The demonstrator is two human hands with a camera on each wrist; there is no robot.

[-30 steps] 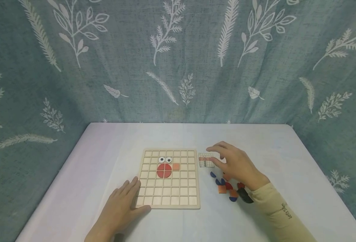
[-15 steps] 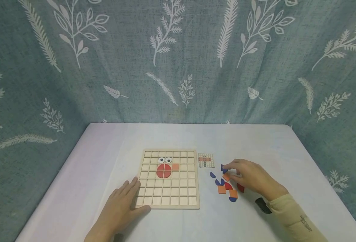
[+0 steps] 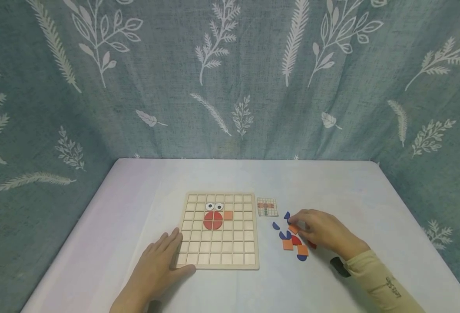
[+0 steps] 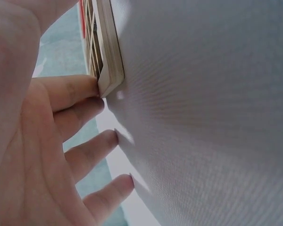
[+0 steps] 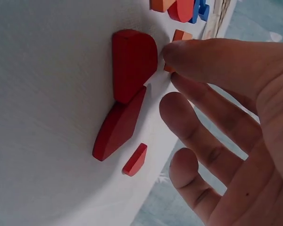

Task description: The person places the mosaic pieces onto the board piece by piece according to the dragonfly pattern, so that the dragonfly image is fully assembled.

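Note:
My left hand [image 3: 153,265] rests at the lower left corner of a wooden grid board [image 3: 233,248], fingers along its side and thumb at the front edge. On the board sit two eye tiles [image 3: 214,207], a red circle [image 3: 213,220] of quarter pieces and one orange square [image 3: 228,215]. To the right of the board, my right hand [image 3: 325,228] pinches an orange square tile [image 5: 181,36] between thumb and forefinger, low over the table. The fingers partly cover that tile. Red pieces [image 5: 132,66] lie below this hand in the right wrist view.
A small pattern card [image 3: 267,207] lies beside the board's upper right. Blue half-round pieces [image 3: 276,225], two more orange squares [image 3: 287,244] and a red quarter piece [image 3: 296,240] lie loose around the right hand. A patterned curtain [image 3: 230,87] hangs behind the white table [image 3: 167,178].
My right hand has drawn back from over the pattern card, down and right to the loose pieces, and its fingers have closed on an orange square tile. The left hand stays put.

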